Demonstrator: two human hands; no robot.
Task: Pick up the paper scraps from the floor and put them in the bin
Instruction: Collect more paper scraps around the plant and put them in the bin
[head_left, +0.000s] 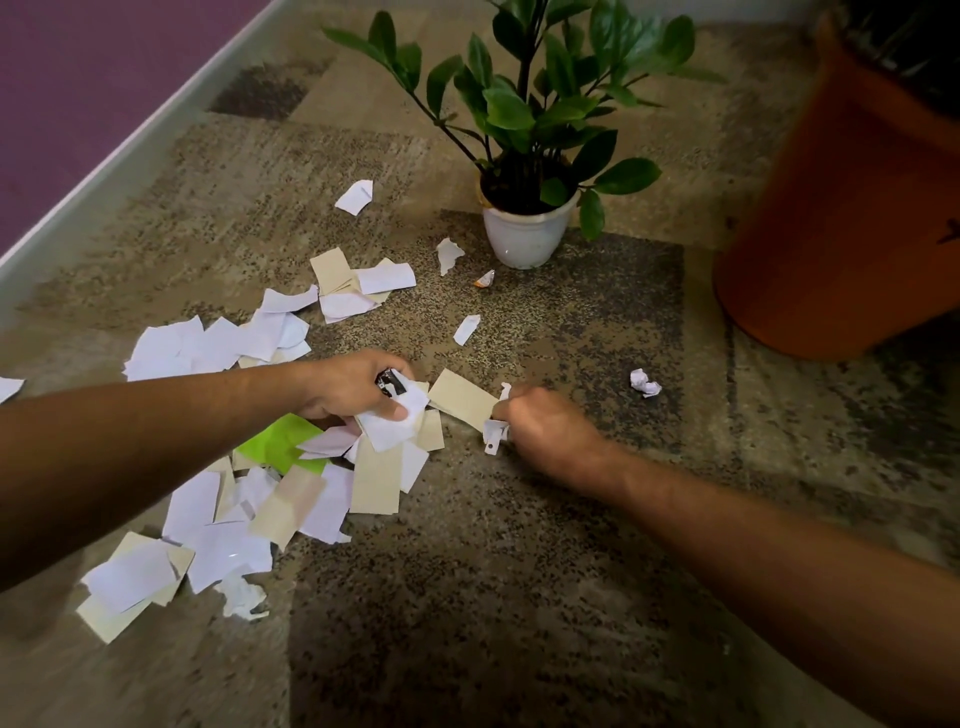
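Several white and beige paper scraps (208, 540) lie scattered over the carpet, mostly at the left, with one bright green piece (278, 444) among them. My left hand (353, 387) grips a bunch of white scraps (392, 423) just above the pile. My right hand (545, 431) is curled round small white scraps (493, 434) and touches the edge of a beige piece (462, 397). The orange bin (841, 218) stands at the far right, well beyond my right hand. A crumpled white ball (644, 383) lies between my right hand and the bin.
A potted plant in a white pot (524, 234) stands behind the scraps, centre back. More loose scraps (355, 197) lie near it. A white skirting board and purple wall (78, 104) run along the far left. Patterned carpet (493, 597) fills the foreground.
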